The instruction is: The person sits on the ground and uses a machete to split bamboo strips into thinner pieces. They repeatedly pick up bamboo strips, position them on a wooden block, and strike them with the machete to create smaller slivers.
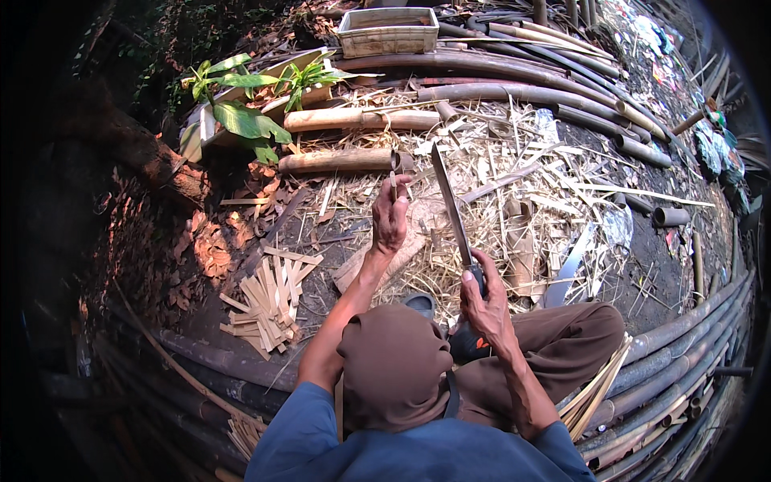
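My right hand (487,309) is wrapped round the dark handle of a long machete (452,205). Its narrow blade points up and away from me, tilted slightly left. To the left, my left hand (390,218) is closed in a pinch, with a thin, pale bamboo strip (393,185) showing at the fingertips. Past those fingers lies a cut bamboo length (337,161). Below the left hand, a wooden block (377,269) rests on the ground, partly behind my forearm. A pile of split bamboo strips (273,301) lies left of that arm.
Bamboo shavings (482,173) litter the ground ahead. A saw blade (570,269) lies right of my bent knee. Long bamboo poles (522,92) and a rectangular plastic tub (388,30) are at the back. More poles (666,353) line the right side. Leafy plants (241,116) stand far left.
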Motion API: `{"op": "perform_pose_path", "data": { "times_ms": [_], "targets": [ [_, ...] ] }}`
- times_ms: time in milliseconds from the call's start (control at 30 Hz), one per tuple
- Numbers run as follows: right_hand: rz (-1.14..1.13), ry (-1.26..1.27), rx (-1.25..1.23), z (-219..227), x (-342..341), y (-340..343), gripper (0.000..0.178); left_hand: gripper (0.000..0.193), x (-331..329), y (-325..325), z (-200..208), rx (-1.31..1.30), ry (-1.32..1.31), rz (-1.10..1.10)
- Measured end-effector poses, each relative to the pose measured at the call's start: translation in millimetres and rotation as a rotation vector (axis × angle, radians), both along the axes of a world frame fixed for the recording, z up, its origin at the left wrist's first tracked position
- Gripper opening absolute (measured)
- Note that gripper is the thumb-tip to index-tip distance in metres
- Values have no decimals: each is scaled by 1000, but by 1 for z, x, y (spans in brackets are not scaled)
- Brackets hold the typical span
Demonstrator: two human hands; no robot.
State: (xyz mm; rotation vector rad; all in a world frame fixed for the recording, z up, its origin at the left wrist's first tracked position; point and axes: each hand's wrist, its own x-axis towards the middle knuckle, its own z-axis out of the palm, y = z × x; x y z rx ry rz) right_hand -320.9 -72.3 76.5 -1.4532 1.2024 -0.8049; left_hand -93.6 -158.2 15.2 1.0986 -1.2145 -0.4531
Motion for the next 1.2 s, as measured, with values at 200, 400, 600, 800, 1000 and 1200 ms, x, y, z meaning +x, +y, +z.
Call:
{"op": "perform_pose_path", "data": {
  "times_ms": [200, 400, 600, 800, 1000, 1200],
  "targets": [
    [128, -144, 54, 42, -3, -5, 44, 48, -26, 15, 2, 89, 445, -188],
    [179, -187, 67, 63, 3, -6, 44, 47, -32, 18, 1, 95, 402, -293],
    [185, -189, 42, 55, 10, -7, 42, 44, -35, 19, -8, 151, 459, -316],
    [205, -369, 338, 67, 10, -6, 45, 45, -34, 19, -9, 159, 440, -337],
    [185, -202, 140, 58, 11, -3, 43, 42, -37, 22, -7, 145, 478, -359],
    [171, -74, 29, 66, 11, -2, 39, 41, -37, 24, -3, 181, 454, -341]
  ]
}}
